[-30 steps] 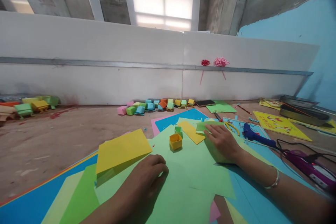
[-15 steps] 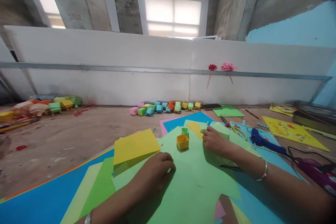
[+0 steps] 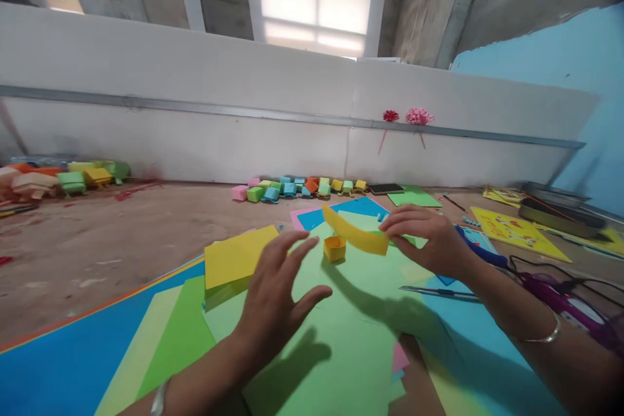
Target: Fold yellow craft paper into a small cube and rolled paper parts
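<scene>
A curved strip of yellow paper hangs in the air, its right end pinched between the thumb and fingers of my right hand. My left hand is raised over the green paper sheet, fingers spread and nothing in them. Between the hands, a small open yellow paper box sits on that sheet, just below the strip's left part. Left of it lies a folded yellow sheet, partly behind my left hand.
Small folded paper pieces line the wall, with more at the far left. A cutter knife lies below my right hand. A purple glue gun with a cable is at right. Blue sheets spread at left.
My right hand has lifted the yellow paper strip off the sheets. My left hand has risen from the green sheet and opened. The view has tilted down a little.
</scene>
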Available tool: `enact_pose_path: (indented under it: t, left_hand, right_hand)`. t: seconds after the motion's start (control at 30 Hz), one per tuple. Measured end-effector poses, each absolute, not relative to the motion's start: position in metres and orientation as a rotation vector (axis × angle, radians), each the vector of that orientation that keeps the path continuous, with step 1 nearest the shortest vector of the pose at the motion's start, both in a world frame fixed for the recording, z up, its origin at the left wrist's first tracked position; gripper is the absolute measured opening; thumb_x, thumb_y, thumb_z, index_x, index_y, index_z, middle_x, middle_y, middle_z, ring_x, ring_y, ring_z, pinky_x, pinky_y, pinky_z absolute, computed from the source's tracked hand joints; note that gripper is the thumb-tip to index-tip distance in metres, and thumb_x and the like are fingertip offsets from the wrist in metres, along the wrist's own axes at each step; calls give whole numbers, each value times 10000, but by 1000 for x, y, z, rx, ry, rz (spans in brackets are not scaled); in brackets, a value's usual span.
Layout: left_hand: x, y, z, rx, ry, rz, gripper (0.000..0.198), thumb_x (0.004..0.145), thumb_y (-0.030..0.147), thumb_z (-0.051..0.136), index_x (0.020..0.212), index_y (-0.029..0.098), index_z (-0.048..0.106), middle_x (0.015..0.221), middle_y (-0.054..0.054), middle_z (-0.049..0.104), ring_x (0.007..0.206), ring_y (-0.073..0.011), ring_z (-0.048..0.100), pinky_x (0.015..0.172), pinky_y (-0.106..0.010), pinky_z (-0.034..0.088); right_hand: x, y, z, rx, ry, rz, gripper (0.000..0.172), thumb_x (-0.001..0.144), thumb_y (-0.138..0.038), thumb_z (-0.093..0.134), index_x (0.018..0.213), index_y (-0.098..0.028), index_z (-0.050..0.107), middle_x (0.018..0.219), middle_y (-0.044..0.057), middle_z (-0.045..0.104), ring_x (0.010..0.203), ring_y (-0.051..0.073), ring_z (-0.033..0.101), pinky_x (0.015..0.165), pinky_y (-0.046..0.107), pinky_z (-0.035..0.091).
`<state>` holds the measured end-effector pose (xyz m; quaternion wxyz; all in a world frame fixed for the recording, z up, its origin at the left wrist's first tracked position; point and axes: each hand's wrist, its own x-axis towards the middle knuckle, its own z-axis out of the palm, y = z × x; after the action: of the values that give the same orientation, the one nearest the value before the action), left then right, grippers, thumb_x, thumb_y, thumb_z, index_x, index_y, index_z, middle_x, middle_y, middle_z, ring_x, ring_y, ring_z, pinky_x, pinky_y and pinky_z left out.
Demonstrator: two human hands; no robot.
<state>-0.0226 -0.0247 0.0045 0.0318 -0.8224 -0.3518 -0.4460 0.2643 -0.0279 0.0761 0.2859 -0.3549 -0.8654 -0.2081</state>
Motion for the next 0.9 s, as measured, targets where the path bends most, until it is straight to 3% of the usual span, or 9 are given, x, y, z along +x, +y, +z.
enact_pose_path:
  t: [0.07,0.13,0.23,0.3,0.4,0.53,0.67,0.9]
  left_hand:
    - [-24,-30,11,-2468,-978,-1426,718,794,580,672,1356,194,446,1369,-184,516,1297,-348,438,1088,-510,351]
    - [-25,-33,14,-2594,-923,-1403,752,764,621,680,1354,207,463,1338,-154,570,1272,-339,480,1081,-483,366]
    - [-23,-33,14,-2950,-1142,-1312,424,851,506,614,1162,218,631,1085,-77,725,974,-261,666,869,-359,511]
    - [-22,-31,16,-3177,-1383,-1157,260,845,417,584,949,212,706,900,-38,759,789,-215,686,738,-301,520]
    - [-20,-25,20,-3324,-1723,-981,233,771,384,588,800,187,709,812,-30,753,757,-213,677,694,-283,498]
    - [-23,-15,22,-3366,-1990,-850,265,699,380,611,852,177,683,740,-12,725,710,-207,660,623,-268,460]
    - [-26,-9,18,-3290,-1999,-724,199,664,340,614,801,197,605,662,21,690,639,-190,628,544,-246,392]
    - [-32,-1,20,-3354,-1936,-578,152,672,348,583,667,195,585,690,0,720,671,-185,635,587,-249,415]
  right_hand:
    - [253,-47,79,-732,-2290,-254,155,884,-123,567,831,-211,684,860,38,755,832,159,687,845,347,561]
    - [241,-59,75,-647,-2260,-57,161,872,-97,572,859,-205,691,865,47,753,811,152,683,791,324,573]
    - [237,-65,65,-709,-2226,90,152,886,-129,557,850,-188,692,880,65,745,805,146,683,749,293,573]
    - [246,-66,57,-895,-2238,90,164,913,-197,536,860,-185,691,910,71,743,845,150,689,759,279,567]
    - [277,-70,46,-1204,-2277,-3,185,925,-257,528,920,-183,697,953,80,741,825,161,696,712,266,558]
    - [325,-84,29,-1510,-2295,-164,120,821,-170,593,809,-162,712,710,76,710,570,191,649,496,269,473]
    - [350,-95,13,-1686,-2394,-178,213,728,-73,602,854,-197,720,748,52,719,650,214,674,545,267,471]
    - [341,-82,26,-1672,-2526,-154,293,761,-36,515,865,-220,717,792,44,666,671,177,638,585,254,462]
